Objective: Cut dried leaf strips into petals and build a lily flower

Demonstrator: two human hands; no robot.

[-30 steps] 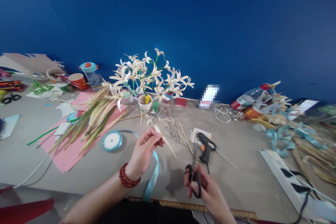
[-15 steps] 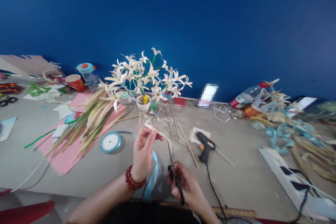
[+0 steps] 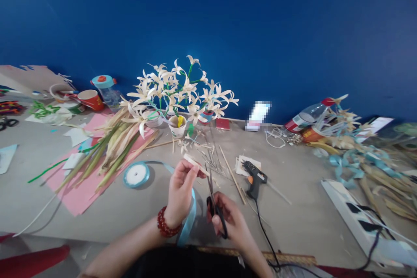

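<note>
Between the thumb and fingers of my left hand [image 3: 182,184] is a narrow pale strip [image 3: 195,163], which looks like dried husk. Its right end points toward the blades of a pair of black-handled scissors [image 3: 210,186]. My right hand [image 3: 228,217] grips the scissors by their handles, blades pointing away from me and slightly parted. Whether the blades touch the strip I cannot tell. Light blue ribbon [image 3: 188,221] runs behind my left wrist from a ribbon spool [image 3: 137,174] on the table. Beyond my hands stand cream-coloured flowers [image 3: 176,91] on green stems, near a paper cup [image 3: 177,127].
A glue gun [image 3: 256,178] lies right of my hands, its cord running toward me. Dried husks [image 3: 112,152] rest on pink paper [image 3: 73,195] at left. A power strip [image 3: 352,217], a plastic bottle [image 3: 306,117] and loose husks are at right. Thin sticks [image 3: 232,173] lie ahead.
My right hand has moved up with the scissors, whose blades now stand closer to the strip's end. My left hand has shifted slightly right, still pinching the strip.
</note>
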